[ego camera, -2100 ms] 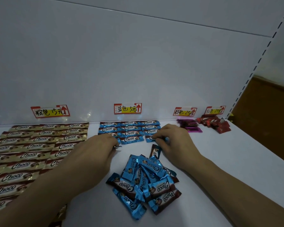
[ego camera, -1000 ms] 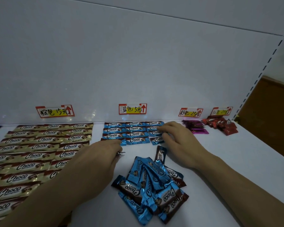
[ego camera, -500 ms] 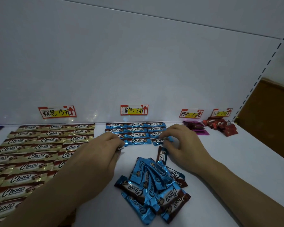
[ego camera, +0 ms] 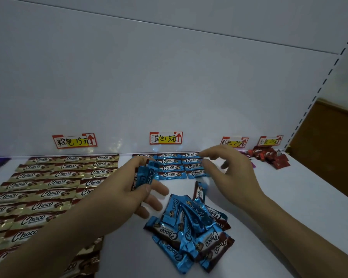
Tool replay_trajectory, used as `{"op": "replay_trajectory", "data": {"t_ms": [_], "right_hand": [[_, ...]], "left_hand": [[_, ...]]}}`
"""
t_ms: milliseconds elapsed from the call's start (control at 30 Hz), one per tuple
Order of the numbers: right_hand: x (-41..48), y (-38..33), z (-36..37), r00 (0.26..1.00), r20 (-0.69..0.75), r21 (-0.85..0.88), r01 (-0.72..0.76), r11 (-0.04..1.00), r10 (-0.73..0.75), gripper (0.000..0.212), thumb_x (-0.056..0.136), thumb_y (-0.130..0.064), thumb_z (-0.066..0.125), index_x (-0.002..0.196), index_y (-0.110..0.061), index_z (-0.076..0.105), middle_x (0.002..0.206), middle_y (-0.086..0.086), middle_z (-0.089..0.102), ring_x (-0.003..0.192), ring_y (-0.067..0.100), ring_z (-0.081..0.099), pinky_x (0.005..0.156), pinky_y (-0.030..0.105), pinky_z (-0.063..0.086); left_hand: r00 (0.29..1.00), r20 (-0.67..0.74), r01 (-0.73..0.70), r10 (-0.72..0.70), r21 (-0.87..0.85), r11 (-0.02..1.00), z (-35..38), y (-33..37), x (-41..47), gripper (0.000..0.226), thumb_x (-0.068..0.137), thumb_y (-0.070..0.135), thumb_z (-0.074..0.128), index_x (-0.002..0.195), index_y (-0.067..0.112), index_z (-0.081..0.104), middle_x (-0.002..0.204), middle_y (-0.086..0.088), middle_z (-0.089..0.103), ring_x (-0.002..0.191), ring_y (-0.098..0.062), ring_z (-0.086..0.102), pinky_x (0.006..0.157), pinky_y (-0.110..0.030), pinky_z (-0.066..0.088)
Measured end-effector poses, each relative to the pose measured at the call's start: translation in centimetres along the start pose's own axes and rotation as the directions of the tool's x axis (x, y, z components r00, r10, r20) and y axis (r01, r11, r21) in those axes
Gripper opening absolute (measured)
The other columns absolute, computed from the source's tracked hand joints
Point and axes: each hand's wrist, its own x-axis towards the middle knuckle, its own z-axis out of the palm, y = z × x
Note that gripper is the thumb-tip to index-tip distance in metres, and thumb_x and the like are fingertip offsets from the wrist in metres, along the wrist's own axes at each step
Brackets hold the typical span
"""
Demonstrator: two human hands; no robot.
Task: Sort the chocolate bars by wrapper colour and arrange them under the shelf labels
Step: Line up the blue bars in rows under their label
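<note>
Left hand (ego camera: 125, 194): thumb and curled fingers grip one blue bar (ego camera: 146, 176), lifted off the shelf (ego camera: 289, 197) and tilted, one end up. The other fingers hang loose below it. The bar sits at the left edge of the blue rows (ego camera: 170, 167), covering part of the left column.

Right hand (ego camera: 235, 171): open, fingers spread and slightly bent, holding nothing. It hovers over the right column of the blue rows, thumb tip just above the front-right bar. Cannot tell if it touches.

Blue rows: three columns lying flat against the back panel (ego camera: 169, 77), right under the 5元 label (ego camera: 166, 138).

Pile (ego camera: 189, 227): loose blue bars heaped on each other on the shelf, in front of the rows and between the two forearms. Just right of the left hand's fingers, near but not touching. One bar at the pile's far edge stands tilted up below the right thumb.

Gold bars (ego camera: 48, 187): flat grid on the left under the 15元 label (ego camera: 74, 141); the left forearm crosses over its front right corner.

Far right: red bars (ego camera: 269, 157) heaped under the last label (ego camera: 270, 140). Pink label (ego camera: 234, 141) is beside it, the right hand blocking most of what lies below.
</note>
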Motion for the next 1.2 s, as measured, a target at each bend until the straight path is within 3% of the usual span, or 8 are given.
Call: {"op": "replay_trajectory", "data": {"t_ms": [167, 300, 400, 567, 767, 867, 1000, 1200], "right_hand": [[0.9, -7.3, 1.2, 0.889, 0.440, 0.405, -0.073, 0.911, -0.124, 0.029, 0.095, -0.021, 0.068, 0.124, -0.027, 0.067, 0.108, -0.007, 0.071, 0.100, 0.016, 0.068, 0.084, 0.032, 0.060], [2.8, -8.0, 2.4, 0.918, 0.371, 0.462, -0.052, 0.885, -0.140, 0.029, 0.088, -0.001, 0.072, 0.111, -0.018, 0.074, 0.101, -0.001, 0.073, 0.094, 0.025, 0.068, 0.084, 0.041, 0.060], [3.7, -6.6, 2.4, 0.953, 0.266, 0.508, -0.012, 0.861, -0.144, 0.020, 0.089, 0.006, 0.069, 0.099, -0.011, 0.073, 0.099, -0.001, 0.072, 0.097, 0.018, 0.069, 0.082, 0.033, 0.060], [2.2, -5.4, 3.8, 0.927, 0.145, 0.295, 0.294, 0.909, -0.347, 0.022, 0.077, 0.006, 0.080, 0.083, -0.014, 0.074, 0.096, -0.007, 0.072, 0.097, 0.012, 0.068, 0.081, 0.026, 0.057], [1.4, -5.7, 3.8, 0.927, 0.193, 0.188, 0.287, 0.939, -0.322, 0.022, 0.084, -0.014, 0.069, 0.101, -0.029, 0.072, 0.101, -0.017, 0.064, 0.100, 0.007, 0.062, 0.077, 0.017, 0.055], [1.2, -6.7, 4.2, 0.889, 0.347, 0.085, 0.287, 0.954, -0.298, 0.038, 0.085, -0.013, 0.073, 0.114, -0.034, 0.063, 0.105, -0.016, 0.066, 0.096, 0.005, 0.061, 0.076, 0.015, 0.051], [1.1, -7.5, 5.5, 0.774, 0.545, -0.064, 0.421, 0.905, -0.322, 0.022, 0.088, -0.027, 0.076, 0.109, -0.029, 0.071, 0.101, -0.013, 0.070, 0.089, 0.003, 0.059, 0.080, 0.022, 0.050], [0.6, -6.1, 5.1, 0.794, 0.528, -0.025, 0.370, 0.929, -0.302, 0.021, 0.090, -0.036, 0.074, 0.110, -0.030, 0.077, 0.101, -0.017, 0.071, 0.090, -0.003, 0.057, 0.077, 0.007, 0.041]], "left_hand": [[0.994, 0.106, 0.019, -0.004, -0.137, 0.990, -0.6, 1.3, -1.0, 0.097, 0.096, -0.007, 0.053, 0.142, 0.067, 0.010, 0.117, -0.008, 0.069, 0.086, -0.031, 0.076, 0.063, -0.035, 0.061], [0.997, 0.051, 0.069, -0.065, -0.083, 0.994, -2.0, 1.4, -1.0, 0.090, 0.099, 0.000, 0.051, 0.147, 0.064, 0.010, 0.113, -0.010, 0.071, 0.084, -0.026, 0.076, 0.069, -0.040, 0.063], [0.979, -0.198, 0.060, -0.046, 0.066, 0.996, -4.7, 0.9, -0.2, 0.048, 0.103, 0.004, 0.046, 0.142, 0.030, 0.035, 0.095, -0.005, 0.076, 0.065, -0.019, 0.066, 0.057, -0.031, 0.055], [0.976, -0.146, 0.122, -0.159, -0.237, 0.964, -6.1, 1.3, 0.0, 0.037, 0.088, -0.012, 0.034, 0.113, 0.011, 0.050, 0.084, -0.016, 0.056, 0.060, -0.021, 0.043, 0.055, -0.030, 0.029], [0.990, -0.137, 0.044, -0.035, 0.068, 0.997, -6.4, 0.9, -0.6, 0.022, 0.100, -0.004, 0.044, 0.103, 0.013, 0.057, 0.090, -0.014, 0.066, 0.069, -0.024, 0.066, 0.063, -0.037, 0.057], [0.977, -0.211, 0.027, -0.015, 0.052, 0.998, -6.5, 1.4, -0.9, 0.018, 0.101, 0.002, 0.050, 0.105, 0.015, 0.061, 0.090, -0.015, 0.070, 0.072, -0.022, 0.072, 0.068, -0.036, 0.063], [0.945, -0.326, -0.018, 0.025, 0.025, 1.000, -6.5, 1.7, -0.9, 0.019, 0.100, 0.003, 0.053, 0.109, 0.017, 0.063, 0.100, -0.012, 0.069, 0.080, -0.020, 0.075, 0.071, -0.034, 0.064], [0.925, -0.374, -0.068, 0.067, 0.009, 0.998, -6.5, 1.5, -0.6, 0.021, 0.100, 0.005, 0.053, 0.111, 0.019, 0.064, 0.112, -0.005, 0.064, 0.079, -0.015, 0.076, 0.072, -0.032, 0.064]]}}
